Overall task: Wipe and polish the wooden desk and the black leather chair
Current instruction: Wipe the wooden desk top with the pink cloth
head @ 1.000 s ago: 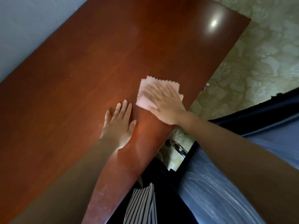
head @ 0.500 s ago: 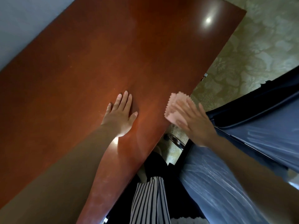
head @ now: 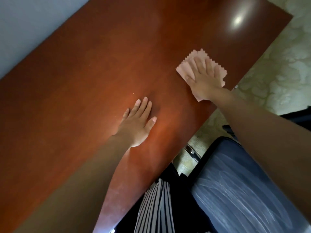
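The reddish-brown wooden desk (head: 94, 68) runs diagonally across the view. My right hand (head: 204, 79) lies flat with straight fingers on a pink cloth (head: 186, 63) with zigzag edges, pressing it to the desk near the right edge. My left hand (head: 137, 122) rests flat on the desk top, fingers straight, a little left of and nearer than the cloth. The black leather chair (head: 239, 190) stands at the lower right beside the desk, its seat shiny with pale streaks.
A pale wall (head: 30, 22) borders the desk's far side. Patterned greenish carpet (head: 282, 61) lies to the right. A chrome chair part (head: 192, 152) shows between desk and seat. My striped clothing (head: 153, 209) is at the bottom.
My right hand drew the cloth back off the desk's edge, then pushed it forward onto the desk again, farther along than a second ago. My left hand stayed flat in place.
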`<action>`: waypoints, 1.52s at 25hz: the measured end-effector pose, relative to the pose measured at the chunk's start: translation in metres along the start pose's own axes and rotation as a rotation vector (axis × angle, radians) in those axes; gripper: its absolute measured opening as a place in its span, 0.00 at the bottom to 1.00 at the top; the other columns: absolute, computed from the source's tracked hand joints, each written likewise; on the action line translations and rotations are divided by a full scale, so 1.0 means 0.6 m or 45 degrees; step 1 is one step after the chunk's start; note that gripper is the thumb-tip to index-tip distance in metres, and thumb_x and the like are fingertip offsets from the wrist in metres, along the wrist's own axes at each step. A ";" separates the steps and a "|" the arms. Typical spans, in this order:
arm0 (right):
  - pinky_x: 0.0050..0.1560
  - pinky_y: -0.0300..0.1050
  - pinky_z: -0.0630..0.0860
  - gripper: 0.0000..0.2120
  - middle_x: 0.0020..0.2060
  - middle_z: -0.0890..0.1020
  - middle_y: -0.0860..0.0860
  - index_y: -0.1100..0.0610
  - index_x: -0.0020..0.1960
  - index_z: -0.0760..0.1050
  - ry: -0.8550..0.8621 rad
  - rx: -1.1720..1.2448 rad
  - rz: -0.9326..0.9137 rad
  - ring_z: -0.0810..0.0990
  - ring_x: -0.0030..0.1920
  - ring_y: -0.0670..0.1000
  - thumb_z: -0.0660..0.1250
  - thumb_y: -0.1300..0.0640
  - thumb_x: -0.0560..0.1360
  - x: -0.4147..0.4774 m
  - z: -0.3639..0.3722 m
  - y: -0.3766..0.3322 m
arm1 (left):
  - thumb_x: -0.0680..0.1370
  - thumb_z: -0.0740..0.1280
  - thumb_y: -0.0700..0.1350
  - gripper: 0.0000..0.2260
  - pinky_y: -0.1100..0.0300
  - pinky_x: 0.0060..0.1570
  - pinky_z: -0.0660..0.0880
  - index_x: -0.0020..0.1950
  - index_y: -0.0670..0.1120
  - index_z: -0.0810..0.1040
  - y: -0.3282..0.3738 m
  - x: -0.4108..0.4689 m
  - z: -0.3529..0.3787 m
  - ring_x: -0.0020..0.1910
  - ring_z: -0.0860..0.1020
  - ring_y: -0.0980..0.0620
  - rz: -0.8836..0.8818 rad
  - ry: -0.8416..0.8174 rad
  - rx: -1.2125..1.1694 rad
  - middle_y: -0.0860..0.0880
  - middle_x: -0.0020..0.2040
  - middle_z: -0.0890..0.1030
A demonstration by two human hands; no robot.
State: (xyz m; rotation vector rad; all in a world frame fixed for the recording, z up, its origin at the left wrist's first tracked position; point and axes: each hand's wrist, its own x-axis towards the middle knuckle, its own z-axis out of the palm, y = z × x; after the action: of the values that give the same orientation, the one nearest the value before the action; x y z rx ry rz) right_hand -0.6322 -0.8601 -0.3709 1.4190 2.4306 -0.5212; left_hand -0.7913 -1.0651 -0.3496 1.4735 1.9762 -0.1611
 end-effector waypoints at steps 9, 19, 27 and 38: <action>0.73 0.54 0.33 0.27 0.77 0.40 0.42 0.44 0.78 0.40 0.060 -0.165 -0.364 0.34 0.76 0.50 0.41 0.40 0.81 0.046 0.037 -0.204 | 0.83 0.46 0.55 0.26 0.56 0.72 0.32 0.79 0.49 0.44 -0.068 -0.058 0.008 0.76 0.35 0.55 -0.307 0.249 0.047 0.53 0.78 0.39; 0.73 0.59 0.54 0.26 0.74 0.64 0.45 0.45 0.74 0.63 0.244 -0.146 -0.930 0.55 0.76 0.51 0.50 0.43 0.78 -0.187 0.171 -0.238 | 0.83 0.47 0.46 0.25 0.50 0.74 0.37 0.79 0.48 0.42 -0.112 -0.078 -0.014 0.77 0.39 0.51 -0.498 0.117 -0.045 0.50 0.79 0.38; 0.74 0.57 0.51 0.25 0.74 0.64 0.45 0.46 0.73 0.66 0.195 -0.269 -1.021 0.55 0.76 0.52 0.54 0.42 0.78 -0.267 0.195 -0.120 | 0.84 0.46 0.48 0.25 0.45 0.74 0.41 0.79 0.47 0.43 -0.124 -0.077 -0.039 0.78 0.43 0.48 -0.437 -0.005 0.133 0.48 0.79 0.40; 0.74 0.49 0.37 0.26 0.77 0.52 0.46 0.43 0.76 0.46 0.108 -0.022 -0.419 0.43 0.76 0.48 0.42 0.40 0.80 -0.228 0.117 0.005 | 0.84 0.46 0.50 0.24 0.44 0.74 0.42 0.79 0.50 0.42 -0.143 -0.085 -0.027 0.78 0.43 0.49 -0.355 0.007 0.170 0.51 0.79 0.40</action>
State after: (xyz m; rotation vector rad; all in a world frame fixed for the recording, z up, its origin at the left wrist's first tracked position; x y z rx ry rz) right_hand -0.5599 -0.9959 -0.3781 1.0565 2.7478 -0.5174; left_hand -0.8671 -1.1292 -0.3318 1.2721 2.2052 -0.4168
